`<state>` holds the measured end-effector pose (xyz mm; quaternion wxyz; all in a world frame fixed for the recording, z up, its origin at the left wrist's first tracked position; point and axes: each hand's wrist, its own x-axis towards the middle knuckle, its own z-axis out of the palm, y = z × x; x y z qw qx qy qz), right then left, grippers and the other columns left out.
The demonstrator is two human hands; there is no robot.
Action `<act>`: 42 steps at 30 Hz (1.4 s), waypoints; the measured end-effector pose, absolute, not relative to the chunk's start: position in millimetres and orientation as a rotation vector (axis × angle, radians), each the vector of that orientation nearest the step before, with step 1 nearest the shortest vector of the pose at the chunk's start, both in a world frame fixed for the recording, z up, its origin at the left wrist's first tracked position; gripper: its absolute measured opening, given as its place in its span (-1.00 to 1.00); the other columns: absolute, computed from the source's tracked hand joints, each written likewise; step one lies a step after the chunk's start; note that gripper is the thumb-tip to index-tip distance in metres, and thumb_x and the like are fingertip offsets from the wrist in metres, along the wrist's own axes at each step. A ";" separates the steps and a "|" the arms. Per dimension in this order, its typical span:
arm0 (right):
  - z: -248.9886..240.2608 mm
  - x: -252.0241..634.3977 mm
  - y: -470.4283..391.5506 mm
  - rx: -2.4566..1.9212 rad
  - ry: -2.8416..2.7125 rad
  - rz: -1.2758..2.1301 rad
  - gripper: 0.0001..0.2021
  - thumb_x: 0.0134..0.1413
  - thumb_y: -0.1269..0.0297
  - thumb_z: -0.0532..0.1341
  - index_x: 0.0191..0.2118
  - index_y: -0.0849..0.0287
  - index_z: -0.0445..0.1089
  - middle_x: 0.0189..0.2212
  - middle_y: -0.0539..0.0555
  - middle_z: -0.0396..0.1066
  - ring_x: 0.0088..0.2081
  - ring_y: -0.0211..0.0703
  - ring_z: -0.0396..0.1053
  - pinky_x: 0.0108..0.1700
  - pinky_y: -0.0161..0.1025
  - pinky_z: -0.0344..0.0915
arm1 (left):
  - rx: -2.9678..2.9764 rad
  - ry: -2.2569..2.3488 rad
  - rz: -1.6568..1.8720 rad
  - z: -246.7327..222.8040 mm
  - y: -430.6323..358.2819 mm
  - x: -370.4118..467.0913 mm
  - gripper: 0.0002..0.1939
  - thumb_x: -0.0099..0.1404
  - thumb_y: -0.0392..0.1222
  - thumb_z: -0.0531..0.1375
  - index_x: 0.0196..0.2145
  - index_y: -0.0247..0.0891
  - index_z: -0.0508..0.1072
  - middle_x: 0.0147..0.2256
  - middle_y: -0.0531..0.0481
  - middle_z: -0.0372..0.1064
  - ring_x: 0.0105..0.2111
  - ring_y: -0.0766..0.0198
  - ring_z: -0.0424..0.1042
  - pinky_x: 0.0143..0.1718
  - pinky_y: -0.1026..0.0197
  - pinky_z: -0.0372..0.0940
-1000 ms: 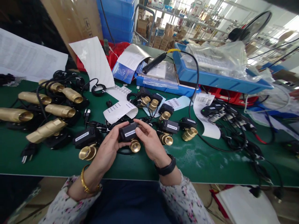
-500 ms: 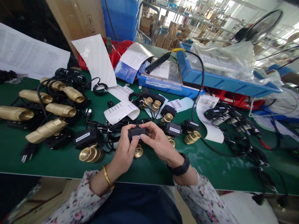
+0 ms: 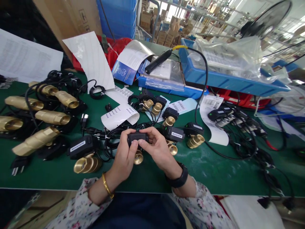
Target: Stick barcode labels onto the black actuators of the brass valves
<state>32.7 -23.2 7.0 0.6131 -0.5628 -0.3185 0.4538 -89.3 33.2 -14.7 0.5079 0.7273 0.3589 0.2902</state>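
Note:
Between my hands is a motorized ball valve, a black actuator box (image 3: 137, 137) with a round brass body (image 3: 138, 157) below it. My left hand (image 3: 125, 152) grips the box's left end, thumb on its near face. On the right end, my right hand (image 3: 156, 146) holds it the same way, and both thumbs nearly meet, covering the label area. Left of my hands lies a labelled valve with a black box (image 3: 83, 147) and brass body (image 3: 87, 164). Just to the right sit a similar labelled valve (image 3: 175, 133) and another with a brass end (image 3: 195, 141).
Larger brass valves (image 3: 35, 141) with black cables crowd the left. A curled label sheet (image 3: 119, 116) lies behind my hands. Blue trays (image 3: 233, 83) with plastic bags stand at the back, a black-handled tool (image 3: 158, 62) across one. Cabled silver fittings (image 3: 225, 121) lie at right.
My thumbs have come closer together on the box's near face, covering the white label seen before. The whole view has shifted slightly; both hands keep hold of the valve.

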 end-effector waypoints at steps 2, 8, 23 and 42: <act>6.3 31.3 -20.7 -1.279 -0.675 1.060 -0.70 -0.06 0.15 0.32 -0.18 0.12 0.38 -0.27 0.03 0.41 -0.20 -0.12 0.36 -0.11 -0.18 0.29 | 1.682 0.883 0.692 -14.2 36.5 -89.8 -0.70 0.37 -0.04 -0.10 -0.02 -0.20 0.14 -0.07 -0.09 0.18 -0.05 0.17 0.22 -0.01 0.13 0.13; 8.2 35.1 -22.1 -1.105 -0.360 1.134 -0.54 0.03 -0.05 0.22 -0.01 0.09 0.35 -0.18 0.11 0.43 -0.08 -0.09 0.35 0.04 -0.08 0.21 | 1.531 0.888 0.671 -9.9 45.0 -90.8 -0.66 0.35 0.04 -0.10 -0.05 -0.17 0.23 -0.07 -0.05 0.24 -0.05 0.16 0.24 -0.03 0.18 0.16; 3.5 26.2 -19.8 -1.182 -0.550 1.040 -0.66 -0.11 0.17 0.34 -0.15 0.14 0.42 -0.23 0.06 0.44 -0.17 -0.11 0.37 -0.10 -0.21 0.29 | 1.574 0.908 0.709 -13.5 39.3 -83.8 -0.66 0.36 0.06 -0.13 -0.06 -0.17 0.20 -0.09 -0.06 0.24 -0.06 0.18 0.27 -0.03 0.13 0.18; 38.9 36.3 14.6 -2.009 -1.291 0.359 -0.62 0.18 0.22 0.10 -0.65 0.14 0.32 -0.62 0.14 0.35 -0.49 -0.04 0.31 -0.37 -0.14 0.16 | 2.303 1.050 0.375 32.1 189.3 -91.2 -0.42 0.06 0.11 0.13 -0.05 -0.35 0.42 -0.12 -0.29 0.44 -0.06 -0.17 0.35 0.00 -0.05 0.15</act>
